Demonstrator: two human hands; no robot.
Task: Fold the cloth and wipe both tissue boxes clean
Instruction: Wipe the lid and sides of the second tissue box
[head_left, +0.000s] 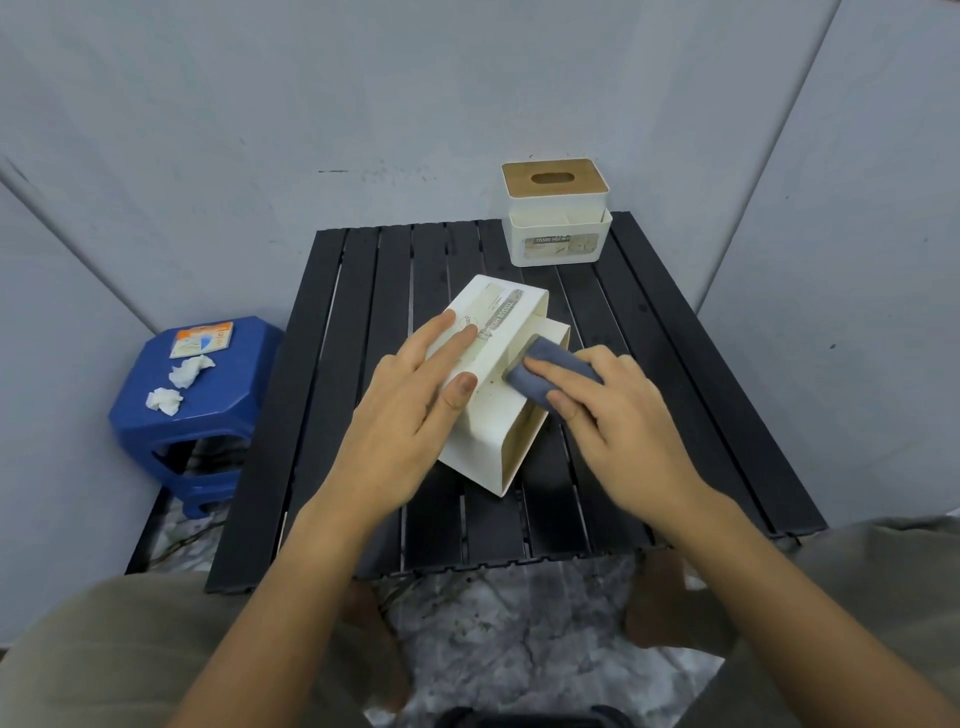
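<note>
A white tissue box (491, 415) lies tipped on its side in the middle of the black slatted table (363, 291). My left hand (415, 395) rests on it with straight fingers and the thumb on its upper face, steadying it. My right hand (608, 410) holds a folded grey-blue cloth (545, 371) between fingers and thumb and presses it against the box's front compartment. A second white tissue box (558, 218) with a wooden lid stands upright at the table's far right edge.
A blue plastic stool (176, 415) stands left of the table, carrying a small packet (202, 339) and two crumpled white tissues (179, 384). Grey walls close in behind and at both sides. My knees sit just below the table's near edge.
</note>
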